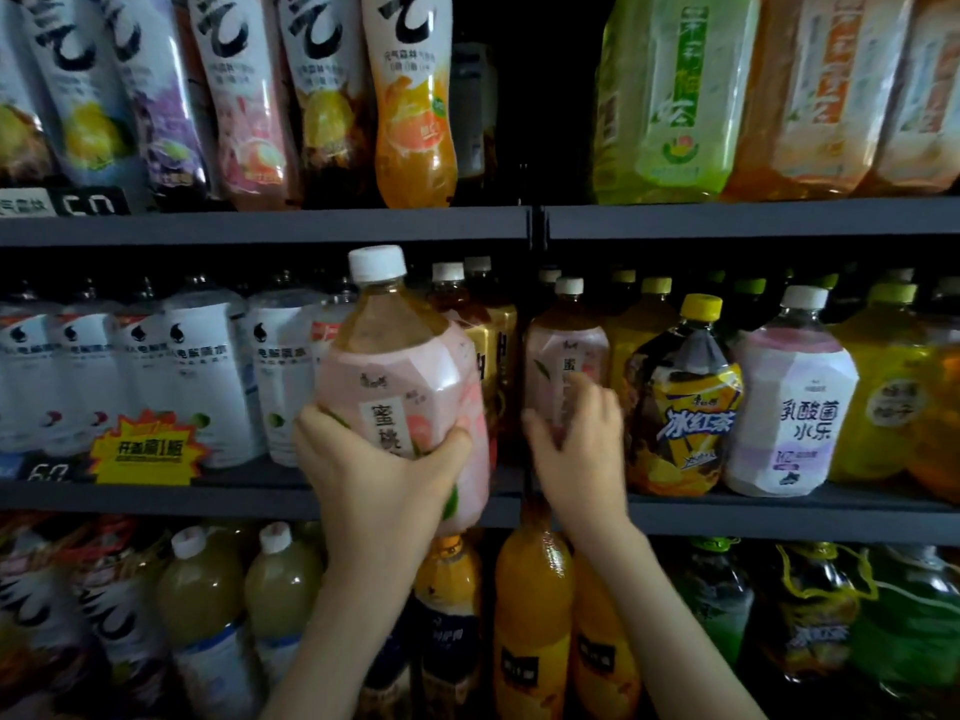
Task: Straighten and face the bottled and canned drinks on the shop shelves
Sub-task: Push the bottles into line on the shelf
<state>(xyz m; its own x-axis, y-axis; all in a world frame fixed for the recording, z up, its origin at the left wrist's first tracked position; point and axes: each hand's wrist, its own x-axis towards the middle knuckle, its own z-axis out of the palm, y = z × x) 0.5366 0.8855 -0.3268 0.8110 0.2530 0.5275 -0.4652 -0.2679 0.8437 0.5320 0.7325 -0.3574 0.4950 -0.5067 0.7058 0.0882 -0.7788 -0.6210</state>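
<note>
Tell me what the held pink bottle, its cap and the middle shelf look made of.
Pink bottle: probably clear glossy plastic; amber liquid shows through above a shiny wrap label. Cap: white, opaque, likely plastic. Shelf: probably painted metal, matte dark grey, thin flat edge.

peach tea bottle [402, 376]: pink label, white cap | shelf [260, 226]: dark grey

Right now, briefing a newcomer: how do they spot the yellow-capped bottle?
On the middle shelf, look just right of the right hand. The yellow-capped bottle stands between a pink-labelled bottle and a white-labelled bottle. Their caps are white; its drink is dark.
</note>
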